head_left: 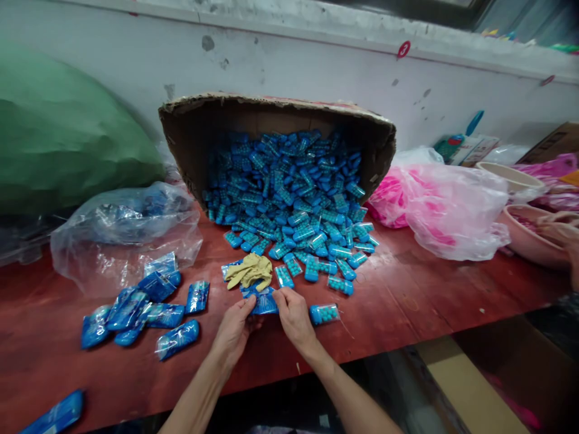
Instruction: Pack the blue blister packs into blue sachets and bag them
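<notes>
Left hand: the left hand (234, 330) pinches the left edge of a small blue plastic-wrapped packet (263, 301), fingers closed on it.
Right hand: the right hand (293, 314) pinches the right edge of the same packet, fingers curled.
Packet location: near the front edge of the red wooden tabletop (407, 301), between both hands, just in front of a crumpled yellowish glove (250, 270).
Supply: a tipped brown cardboard box (190, 129) spills blue capsule-shaped cases (289, 199) onto the tabletop.
Loose case: one blue case (324, 313) lies just beside the right hand.
Wrapped packets: a group of blue packets (145, 313) lies left of the hands.
Surroundings: a clear plastic bag (122, 235) at left; a pink-filled plastic bag (443, 208) at right.
</notes>
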The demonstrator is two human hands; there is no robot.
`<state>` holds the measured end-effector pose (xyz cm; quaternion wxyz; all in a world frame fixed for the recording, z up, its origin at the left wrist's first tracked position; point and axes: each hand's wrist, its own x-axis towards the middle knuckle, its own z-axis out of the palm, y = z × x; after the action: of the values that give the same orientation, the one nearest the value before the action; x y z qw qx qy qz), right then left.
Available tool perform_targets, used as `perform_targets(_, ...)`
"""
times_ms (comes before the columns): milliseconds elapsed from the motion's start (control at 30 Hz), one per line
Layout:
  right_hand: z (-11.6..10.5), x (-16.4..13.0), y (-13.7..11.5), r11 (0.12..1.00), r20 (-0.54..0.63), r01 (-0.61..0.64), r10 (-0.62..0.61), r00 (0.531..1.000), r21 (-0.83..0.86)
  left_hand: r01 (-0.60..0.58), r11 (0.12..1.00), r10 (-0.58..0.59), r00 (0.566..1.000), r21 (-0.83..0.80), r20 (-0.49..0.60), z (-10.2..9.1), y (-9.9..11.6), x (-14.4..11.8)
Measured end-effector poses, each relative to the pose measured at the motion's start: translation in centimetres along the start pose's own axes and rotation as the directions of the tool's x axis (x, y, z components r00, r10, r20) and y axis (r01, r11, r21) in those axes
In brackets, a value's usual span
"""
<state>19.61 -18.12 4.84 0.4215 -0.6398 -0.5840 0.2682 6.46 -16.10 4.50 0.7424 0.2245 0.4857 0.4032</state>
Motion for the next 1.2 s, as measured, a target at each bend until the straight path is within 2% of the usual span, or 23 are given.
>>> perform_targets(67, -0.6, 0.9, 0.3, 0.974, -0.044, 0.022, -0.033, 0.999, -0.224, 0.028, 1.0, -0.028, 1.0, 0.002, -0.003, -0.1, 0.1, 0.0)
perform_targets(133, -0.9, 1.9, 0.8, 0.892, -0.062, -0.004, -0.027, 0.998, -0.452, 0.042, 0.999, -0.042, 0.999, -0.017, 0.001, -0.3, 0.1, 0.0)
perform_targets(200, -0.8, 2.8, 1.4, 0.797, -0.048, -0.028, -0.001, 0.999, -0.604, 0.053, 0.998, -0.053, 0.999, -0.041, 0.007, -0.5, 0.0, 0.0)
perform_targets(300, -0.4, 3.2, 1.9, 0.719, -0.029, -0.021, 0.001, 1.0, -0.695, 0.101, 0.994, -0.102, 0.995, -0.046, -0.019, -0.8, -0.2, -0.1)
perform_targets(400, -0.1, 2.7, 2.2, 0.705, -0.016, 0.0, -0.016, 1.0, -0.709, 0.128, 0.991, -0.13, 0.99, -0.04, -0.046, -1.0, -0.1, -0.2)
perform_targets(500, -0.3, 2.0, 2.5, 0.75, -0.01, 0.005, -0.016, 1.0, -0.662, 0.123, 0.991, -0.126, 0.99, -0.056, -0.059, -1.1, 0.2, -0.3)
perform_targets(600, -0.6, 1.9, 3.0, 0.839, -0.008, -0.033, 0.034, 0.999, -0.543, 0.109, 0.991, -0.114, 0.991, -0.076, -0.07, -1.2, 0.2, -0.2)
perform_targets(667, -0.9, 2.1, 3.2, 0.937, 0.011, -0.066, 0.075, 0.997, -0.342, 0.097, 0.992, -0.104, 0.991, -0.08, -0.087, -1.3, 0.1, -0.1)
perform_targets(733, -1.4, 2.3, 3.3, 0.989, 0.041, -0.102, 0.107, 0.993, -0.112, 0.072, 0.994, -0.081, 0.99, -0.083, -0.119, -1.3, 0.1, 0.0)
perform_targets(833, -2.2, 1.9, 2.6, 0.974, 0.115, -0.17, 0.153, 0.981, 0.15, 0.03, 0.995, -0.044, 0.988, -0.09, -0.151, -1.3, 0.2, 0.1)
perform_targets(967, -2.8, 0.5, 0.9, 0.874, 0.217, -0.215, 0.13, 0.967, 0.436, -0.001, 0.995, -0.014, 0.987, -0.099, -0.158, -1.1, 0.4, 0.3)
perform_targets(1033, -2.8, -0.1, 0.2, 0.883, 0.201, -0.161, 0.077, 0.977, 0.441, -0.026, 0.995, 0.011, 0.989, -0.1, -0.146, -1.0, 0.4, 0.4)
perform_targets(1200, -3.2, -0.4, -0.2, 0.949, 0.182, -0.035, -0.024, 0.983, 0.312, -0.083, 0.993, 0.077, 0.994, -0.081, -0.073, -1.2, 0.7, 0.4)
